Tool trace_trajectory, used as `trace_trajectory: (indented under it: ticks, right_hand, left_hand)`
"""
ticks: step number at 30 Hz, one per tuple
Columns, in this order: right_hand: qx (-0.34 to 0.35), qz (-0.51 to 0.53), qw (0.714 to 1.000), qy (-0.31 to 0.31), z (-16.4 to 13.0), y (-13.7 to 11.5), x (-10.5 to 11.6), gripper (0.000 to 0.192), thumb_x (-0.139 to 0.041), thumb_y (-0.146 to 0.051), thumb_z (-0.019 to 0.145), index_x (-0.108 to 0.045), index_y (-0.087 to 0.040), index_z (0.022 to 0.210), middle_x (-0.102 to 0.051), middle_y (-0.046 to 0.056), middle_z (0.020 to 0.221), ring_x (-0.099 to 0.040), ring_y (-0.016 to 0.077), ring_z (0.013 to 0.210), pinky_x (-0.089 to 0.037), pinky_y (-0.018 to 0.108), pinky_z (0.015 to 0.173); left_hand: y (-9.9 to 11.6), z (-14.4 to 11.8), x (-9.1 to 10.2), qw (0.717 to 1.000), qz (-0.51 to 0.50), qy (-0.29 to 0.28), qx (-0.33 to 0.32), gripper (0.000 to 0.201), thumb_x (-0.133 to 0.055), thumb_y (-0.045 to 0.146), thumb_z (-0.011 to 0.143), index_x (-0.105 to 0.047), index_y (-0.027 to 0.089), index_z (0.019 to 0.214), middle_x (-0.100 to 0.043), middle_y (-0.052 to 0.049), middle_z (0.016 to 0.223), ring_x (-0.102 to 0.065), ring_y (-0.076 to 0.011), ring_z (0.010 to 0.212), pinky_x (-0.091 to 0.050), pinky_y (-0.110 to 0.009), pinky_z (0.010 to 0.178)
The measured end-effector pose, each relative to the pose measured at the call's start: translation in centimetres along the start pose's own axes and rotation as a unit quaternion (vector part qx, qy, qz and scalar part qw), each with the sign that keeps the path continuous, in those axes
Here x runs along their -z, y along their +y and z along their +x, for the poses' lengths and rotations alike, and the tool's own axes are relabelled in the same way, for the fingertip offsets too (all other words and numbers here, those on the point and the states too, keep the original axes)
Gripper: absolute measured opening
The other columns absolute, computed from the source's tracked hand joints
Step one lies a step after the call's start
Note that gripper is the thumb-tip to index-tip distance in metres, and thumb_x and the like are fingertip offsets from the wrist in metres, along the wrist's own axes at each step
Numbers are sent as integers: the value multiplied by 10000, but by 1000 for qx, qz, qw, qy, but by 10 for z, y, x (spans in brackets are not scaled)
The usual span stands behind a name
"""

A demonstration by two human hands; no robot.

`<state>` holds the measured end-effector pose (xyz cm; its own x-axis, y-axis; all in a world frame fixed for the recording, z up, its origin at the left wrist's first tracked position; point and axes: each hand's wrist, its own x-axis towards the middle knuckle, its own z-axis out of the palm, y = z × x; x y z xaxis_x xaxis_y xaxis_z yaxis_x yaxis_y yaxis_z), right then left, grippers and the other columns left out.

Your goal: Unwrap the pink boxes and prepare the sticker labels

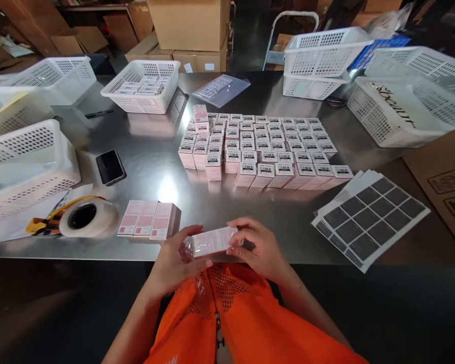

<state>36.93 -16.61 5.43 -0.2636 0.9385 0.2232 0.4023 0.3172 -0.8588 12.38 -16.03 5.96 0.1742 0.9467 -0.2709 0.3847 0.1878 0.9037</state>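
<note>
Between my two hands, just above the table's front edge, is a small white and pink box (213,241) with clear plastic film around its left end. My left hand (176,262) is closed around that left end, crumpled film under its fingers. The fingers of my right hand (255,246) pinch the box's right end. Left of my hands, three pink boxes (143,219) lie side by side on the table. Beyond my hands stand rows of upright small boxes (265,146) with barcode labels on top; one pink-topped box (200,113) sits higher at the back left.
A tape dispenser (79,217), phone (110,167) and pen (98,114) lie on the left. Sheets of dark square labels (379,212) overhang the front edge at right. White baskets (144,86) line the back and sides. A plastic folder (222,90) lies behind the rows.
</note>
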Motion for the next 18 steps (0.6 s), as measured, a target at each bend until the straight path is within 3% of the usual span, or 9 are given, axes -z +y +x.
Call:
trace_trajectory:
  ticks: [2,4,7,9,11,14,16,18]
  right_hand:
    - [1,34,999,33,-2,0,-5,159,-742,-360,874,-696,-237,784,-663,68,1148,-666,243,1097,-574,343,847]
    - [14,72,996,50,-3,-1,-6,157,-734,-339,883,-695,-235,773,-670,68,1125,-657,253,1146,-565,362,902]
    - [80,142,986,17,-3,-4,-3,143,-718,-335,900,-707,-244,789,-712,63,1025,-585,265,1266,-500,413,1041]
    - [135,216,967,-24,-3,-6,-4,157,-726,-344,895,-692,-261,765,-738,39,882,-575,253,1264,-435,454,1115]
    - [161,341,926,-24,-2,-6,-7,199,-732,-377,888,-633,-293,737,-691,-9,657,-629,232,1119,-412,498,1131]
    - [134,511,849,18,1,0,-13,292,-703,-449,887,-497,-317,727,-426,-78,378,-596,224,700,-506,517,1021]
    - [105,531,840,32,5,7,-15,336,-677,-507,879,-447,-314,727,-299,-91,364,-506,216,556,-551,512,936]
    - [85,487,867,53,7,16,-13,332,-646,-601,847,-481,-318,794,-407,-59,488,-554,223,623,-552,540,923]
  left_hand:
    - [-9,-1,-1,997,-76,-9,0,644,-893,298,591,-691,202,1195,-729,-84,1038,-657,-177,701,-493,-229,578]
    - [-16,-1,-2,988,-153,0,12,530,-897,250,583,-727,177,1080,-735,-73,936,-672,-196,773,-513,-225,640]
    - [-22,-1,-1,967,-247,32,46,329,-862,321,641,-734,144,887,-680,-27,710,-588,-129,580,-450,-193,522]
    - [-22,0,-1,957,-282,31,64,339,-814,437,682,-708,131,782,-623,-12,615,-516,-103,492,-412,-195,468]
    - [-19,1,-2,948,-308,9,78,420,-776,534,677,-681,126,715,-572,-7,546,-490,-106,452,-423,-216,462]
    - [-14,2,-7,937,-334,-19,101,478,-782,574,631,-702,120,754,-540,2,507,-489,-119,433,-487,-265,511]
    - [-12,2,-12,936,-335,-20,110,522,-796,577,622,-733,119,865,-611,-22,593,-550,-139,501,-527,-288,585]
    - [-13,1,-15,941,-318,7,114,559,-787,596,650,-737,129,953,-652,-34,661,-576,-143,546,-521,-273,594]
